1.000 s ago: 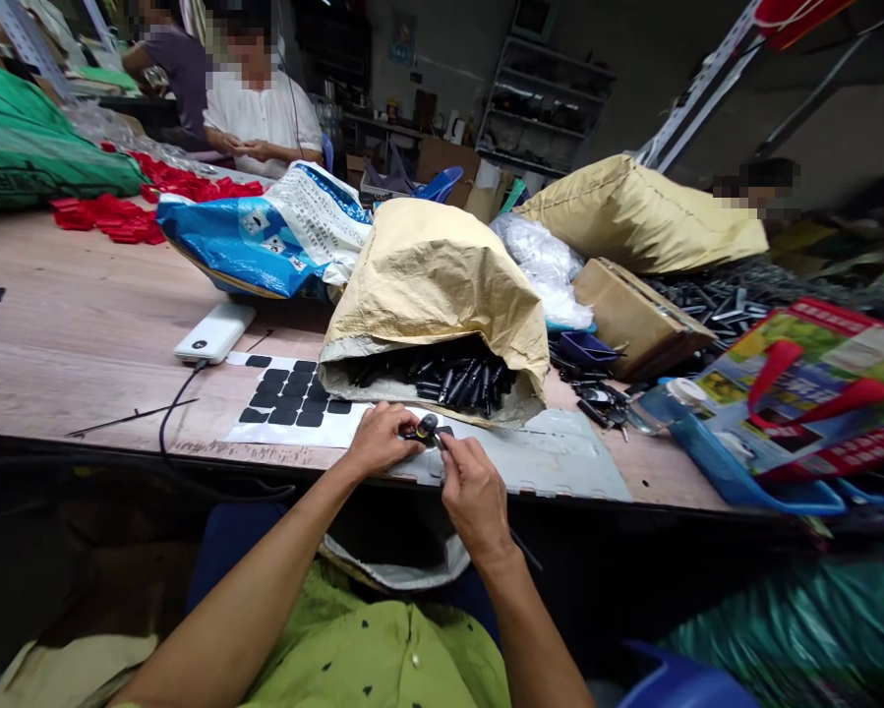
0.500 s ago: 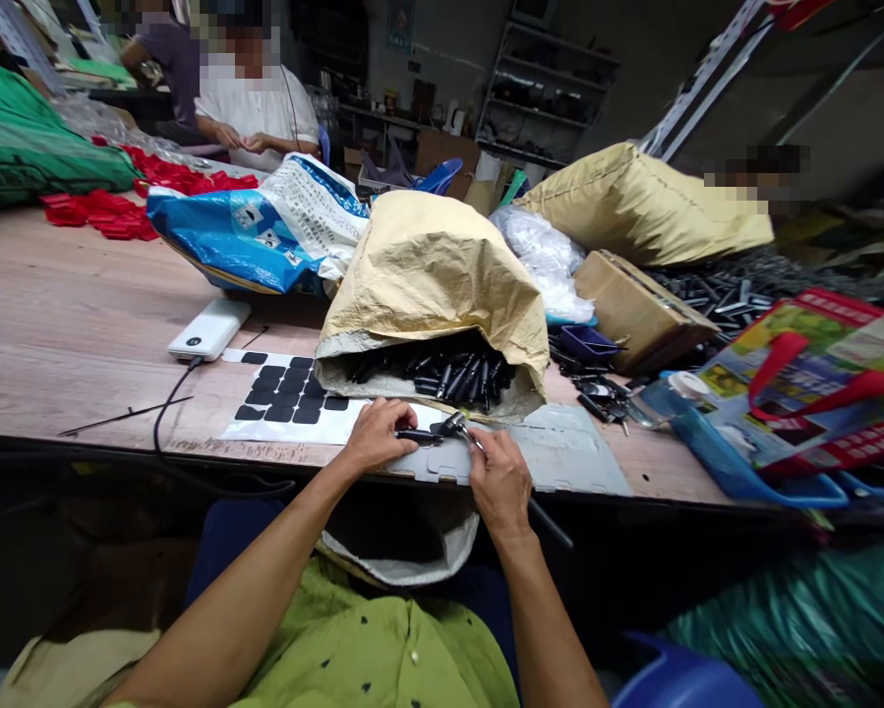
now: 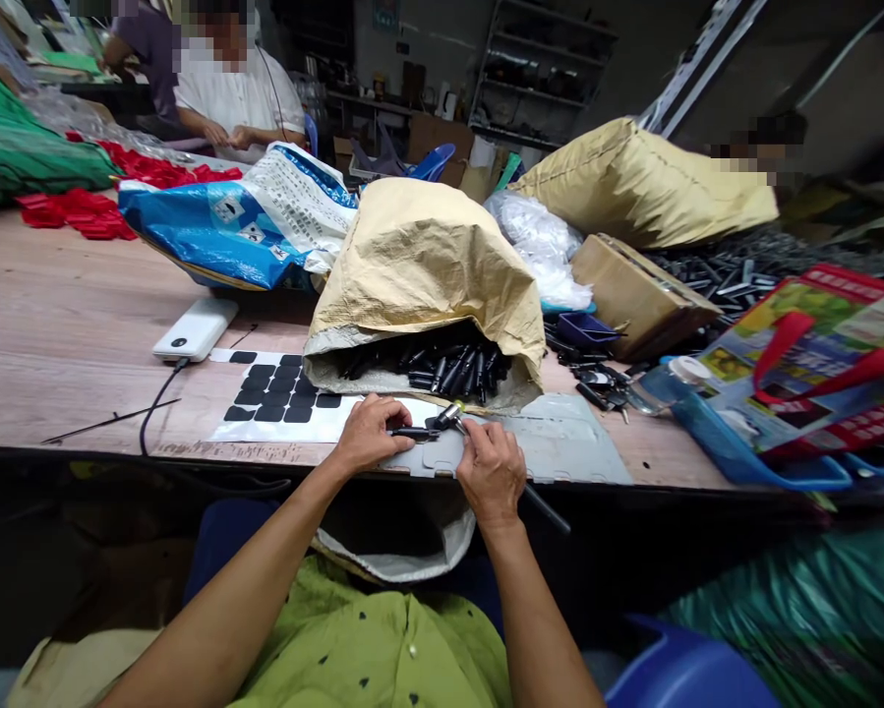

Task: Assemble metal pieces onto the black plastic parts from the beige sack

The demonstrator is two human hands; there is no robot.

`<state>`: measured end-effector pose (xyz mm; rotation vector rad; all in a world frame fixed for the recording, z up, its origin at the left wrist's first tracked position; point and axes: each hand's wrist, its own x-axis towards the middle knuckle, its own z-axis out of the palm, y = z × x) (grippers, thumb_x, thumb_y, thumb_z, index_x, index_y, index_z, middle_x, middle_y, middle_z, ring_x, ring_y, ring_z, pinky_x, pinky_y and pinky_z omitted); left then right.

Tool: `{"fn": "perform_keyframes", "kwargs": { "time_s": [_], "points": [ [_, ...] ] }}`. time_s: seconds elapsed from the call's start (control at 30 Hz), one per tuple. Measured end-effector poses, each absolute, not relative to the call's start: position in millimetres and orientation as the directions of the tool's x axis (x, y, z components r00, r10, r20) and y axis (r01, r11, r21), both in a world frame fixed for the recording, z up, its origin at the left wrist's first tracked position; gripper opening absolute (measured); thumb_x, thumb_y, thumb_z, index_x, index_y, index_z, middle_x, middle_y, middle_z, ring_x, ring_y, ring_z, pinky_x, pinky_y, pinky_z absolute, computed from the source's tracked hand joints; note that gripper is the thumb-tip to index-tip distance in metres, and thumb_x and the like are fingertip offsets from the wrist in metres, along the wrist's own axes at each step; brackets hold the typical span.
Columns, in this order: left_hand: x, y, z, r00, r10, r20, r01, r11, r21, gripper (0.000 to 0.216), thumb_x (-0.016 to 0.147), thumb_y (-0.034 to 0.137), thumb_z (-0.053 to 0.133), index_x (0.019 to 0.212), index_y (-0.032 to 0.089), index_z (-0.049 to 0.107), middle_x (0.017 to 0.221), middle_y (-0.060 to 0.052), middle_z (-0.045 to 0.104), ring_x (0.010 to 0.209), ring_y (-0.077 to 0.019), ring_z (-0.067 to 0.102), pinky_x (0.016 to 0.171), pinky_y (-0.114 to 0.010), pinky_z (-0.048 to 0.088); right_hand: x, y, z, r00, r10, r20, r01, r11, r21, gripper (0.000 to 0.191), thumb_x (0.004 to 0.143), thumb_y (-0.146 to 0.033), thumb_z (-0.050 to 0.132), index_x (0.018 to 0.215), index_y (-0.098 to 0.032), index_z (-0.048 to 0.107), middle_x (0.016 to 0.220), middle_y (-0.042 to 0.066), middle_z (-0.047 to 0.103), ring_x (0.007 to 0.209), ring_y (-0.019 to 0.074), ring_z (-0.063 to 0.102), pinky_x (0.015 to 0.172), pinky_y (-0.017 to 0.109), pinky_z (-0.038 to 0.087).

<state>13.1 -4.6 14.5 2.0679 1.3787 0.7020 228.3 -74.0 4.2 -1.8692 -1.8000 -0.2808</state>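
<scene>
My left hand [image 3: 372, 433] is closed on a slim black tube-like piece [image 3: 418, 434], held low over the grey board [image 3: 574, 442] at the table's front edge. In my right hand [image 3: 492, 472] is a small hammer [image 3: 450, 415], its metal head beside the black piece's right end and its dark handle sticking out below the hand. Whether the head touches the piece I cannot tell. Just behind both hands, a tan woven sack [image 3: 427, 261] lies with its mouth towards me, full of similar black pieces [image 3: 460, 372].
Left of the sack are a sheet of black square stickers [image 3: 275, 393] and a white power bank [image 3: 197, 329] with a cable. A blue-white bag [image 3: 227, 221] lies behind. To the right stand a wooden box [image 3: 637, 295], a blue tray [image 3: 766, 467] and a colourful bag [image 3: 817, 364]. A co-worker [image 3: 235, 103] sits opposite.
The camera view has shifted slightly. The hammer head has tipped up a little beside the black piece, and both hands keep their holds.
</scene>
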Motion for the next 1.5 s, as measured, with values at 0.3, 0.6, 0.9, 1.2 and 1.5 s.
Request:
{"fn": "perform_keyframes", "kwargs": {
  "time_s": [0.3, 0.6, 0.9, 1.2, 1.5],
  "points": [
    [13, -5, 14, 0.342, 0.928, 0.150, 0.635, -0.345, 0.691, 0.020, 0.068, 0.026, 0.082, 0.086, 0.024, 0.074, 0.084, 0.001, 0.070, 0.090, -0.0220, 0.055, 0.082, -0.033, 0.040, 227, -75, 1, 0.076, 0.856, 0.512, 0.986, 0.011, -0.165, 0.032, 0.093, -0.017, 0.057, 0.121, -0.025, 0.069, 0.097, 0.006, 0.061, 0.090, 0.0227, 0.048, 0.076, 0.033, 0.033],
    [5, -43, 40, 0.538, 0.842, 0.023, 0.560, -0.379, 0.737, 0.017, 0.090, 0.036, 0.063, 0.094, 0.022, 0.072, 0.092, -0.001, 0.071, 0.089, -0.0195, 0.059, 0.079, -0.030, 0.040, 226, -74, 3, 0.065, 0.862, 0.502, 0.989, 0.010, -0.145, 0.032, 0.093, -0.017, 0.055, 0.122, -0.024, 0.067, 0.097, 0.007, 0.060, 0.090, 0.0233, 0.047, 0.076, 0.034, 0.033],
    [14, -94, -12, 0.464, 0.779, -0.421, 0.783, -0.139, 0.606, 0.024, 0.088, 0.044, 0.060, 0.094, 0.026, 0.074, 0.095, -0.003, 0.077, 0.090, -0.0235, 0.070, 0.071, -0.028, 0.044, 227, -74, 1, 0.066, 0.867, 0.494, 0.988, 0.013, -0.155, 0.032, 0.094, -0.017, 0.055, 0.123, -0.024, 0.066, 0.099, 0.006, 0.061, 0.091, 0.0237, 0.048, 0.077, 0.034, 0.033],
    [16, -89, -15, 0.441, 0.791, -0.424, 0.806, -0.140, 0.576, 0.029, 0.083, 0.043, 0.064, 0.101, 0.023, 0.075, 0.099, -0.008, 0.076, 0.092, -0.0263, 0.070, 0.075, -0.031, 0.048, 226, -75, -1, 0.060, 0.851, 0.522, 0.990, 0.017, -0.141, 0.032, 0.095, -0.016, 0.054, 0.123, -0.025, 0.066, 0.099, 0.006, 0.060, 0.090, 0.0229, 0.047, 0.075, 0.033, 0.032],
    [75, 14, 61, 0.146, 0.986, 0.085, 0.648, -0.160, 0.745, 0.027, 0.088, 0.042, 0.059, 0.093, 0.021, 0.074, 0.084, -0.004, 0.073, 0.078, -0.0185, 0.064, 0.070, -0.027, 0.045, 228, -75, -2, 0.057, 0.857, 0.513, 0.990, 0.020, -0.143, 0.033, 0.095, -0.017, 0.053, 0.124, -0.024, 0.066, 0.099, 0.006, 0.060, 0.090, 0.0222, 0.047, 0.075, 0.033, 0.033]
  ]
}}
